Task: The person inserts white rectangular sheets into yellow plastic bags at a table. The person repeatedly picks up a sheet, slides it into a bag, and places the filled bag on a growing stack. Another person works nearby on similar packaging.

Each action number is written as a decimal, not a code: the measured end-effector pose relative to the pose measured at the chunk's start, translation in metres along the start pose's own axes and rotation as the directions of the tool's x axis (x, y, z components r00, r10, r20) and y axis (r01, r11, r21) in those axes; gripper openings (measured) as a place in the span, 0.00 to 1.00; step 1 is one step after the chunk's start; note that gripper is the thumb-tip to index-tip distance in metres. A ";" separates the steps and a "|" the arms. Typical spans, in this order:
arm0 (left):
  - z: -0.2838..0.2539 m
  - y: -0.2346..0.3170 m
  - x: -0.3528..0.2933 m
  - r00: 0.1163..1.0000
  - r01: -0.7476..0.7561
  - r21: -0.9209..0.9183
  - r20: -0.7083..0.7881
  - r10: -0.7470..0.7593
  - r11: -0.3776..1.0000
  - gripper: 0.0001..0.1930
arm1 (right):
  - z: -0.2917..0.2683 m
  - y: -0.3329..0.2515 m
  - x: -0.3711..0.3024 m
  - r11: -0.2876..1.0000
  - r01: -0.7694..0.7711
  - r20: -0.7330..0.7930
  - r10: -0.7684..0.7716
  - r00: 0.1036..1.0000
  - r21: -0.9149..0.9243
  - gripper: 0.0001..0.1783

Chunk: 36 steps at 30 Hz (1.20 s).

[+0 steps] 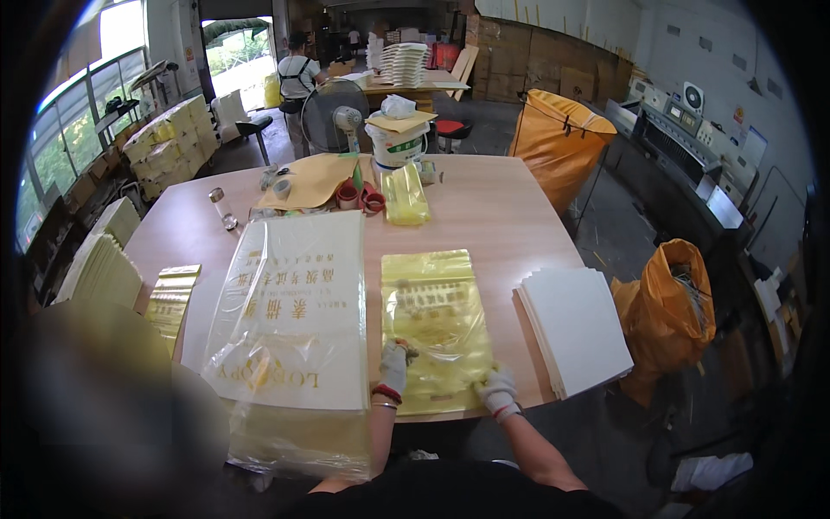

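In front of me lies a flat stack of clear yellow plastic bags [437, 303] with printing on the top one. My left hand [394, 367], in a white knitted glove with a red cuff, is closed on the left edge of the top bag near its lower end. My right hand [499, 391], gloved too, grips the lower right corner with curled fingers. Left of the bags is a thick pile of white sheets [290, 303] under clear plastic film with gold printing; the film hangs past the table's near edge. A stack of blank white sheets [575, 329] lies to the right.
The table [510, 208] carries folded yellow bags [405, 195], rolls of tape [348, 197], brown paper [307, 180], a white bucket [398, 143] and a bottle [223, 209]. Orange sacks [670, 316] stand on the right. A fan [337, 117] and another person [298, 78] are beyond.
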State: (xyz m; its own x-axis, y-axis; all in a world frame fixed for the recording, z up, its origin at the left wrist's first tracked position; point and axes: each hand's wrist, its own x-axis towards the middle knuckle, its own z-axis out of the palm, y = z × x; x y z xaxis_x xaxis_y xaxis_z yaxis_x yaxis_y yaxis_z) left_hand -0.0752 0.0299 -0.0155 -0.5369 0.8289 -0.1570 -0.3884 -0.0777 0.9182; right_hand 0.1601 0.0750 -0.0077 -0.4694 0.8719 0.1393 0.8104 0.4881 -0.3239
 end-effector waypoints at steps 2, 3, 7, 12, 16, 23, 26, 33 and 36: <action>-0.008 -0.012 0.019 0.999 0.016 -0.199 0.035 -0.010 0.980 0.04 | -0.040 -0.044 -0.011 0.958 0.244 -0.489 -0.144 0.860 0.147 0.16; 0.011 0.004 0.017 0.994 0.099 -0.005 -0.039 -0.099 0.995 0.04 | -0.059 -0.067 -0.011 0.915 0.368 -0.694 -0.158 0.702 0.164 0.15; 0.058 0.075 -0.016 0.970 -0.068 0.339 0.243 -0.018 0.938 0.11 | 0.012 -0.072 0.043 0.893 0.140 -0.083 -0.115 0.990 0.428 0.21; 0.092 0.126 -0.036 0.898 -0.219 0.244 0.428 0.098 0.945 0.17 | 0.007 -0.065 0.023 0.995 -0.098 0.109 0.097 0.989 0.008 0.22; 0.085 0.097 -0.030 0.916 -0.185 0.385 0.400 0.017 0.904 0.18 | -0.033 -0.059 -0.015 0.732 0.288 -0.346 -0.077 0.935 0.617 0.12; 0.097 0.117 -0.042 0.922 -0.139 0.370 0.387 -0.017 0.919 0.21 | 0.066 -0.046 0.042 0.985 0.067 -0.032 -0.063 0.998 0.158 0.17; 0.096 0.107 -0.046 0.896 -0.239 0.450 0.443 0.017 0.861 0.22 | 0.038 -0.047 0.024 0.983 0.171 -0.023 -0.170 0.985 0.063 0.19; 0.092 0.119 -0.090 0.622 -0.696 0.713 0.539 0.568 0.085 0.24 | -0.105 0.072 -0.063 0.971 0.207 -0.128 -0.221 0.967 -0.117 0.33; 0.095 0.120 -0.109 0.565 -0.746 0.641 0.466 0.680 0.180 0.17 | -0.127 0.158 -0.076 0.996 0.020 0.004 -0.020 1.000 -0.092 0.39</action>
State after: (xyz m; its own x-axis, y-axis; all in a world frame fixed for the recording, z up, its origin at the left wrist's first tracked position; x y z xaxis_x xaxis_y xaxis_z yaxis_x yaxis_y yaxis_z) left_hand 0.0079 -0.0176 0.1459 -0.2184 0.6741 0.7057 0.8110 -0.2769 0.5154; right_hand 0.3685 0.0910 0.0498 -0.4867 0.8620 0.1415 0.8298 0.5068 -0.2334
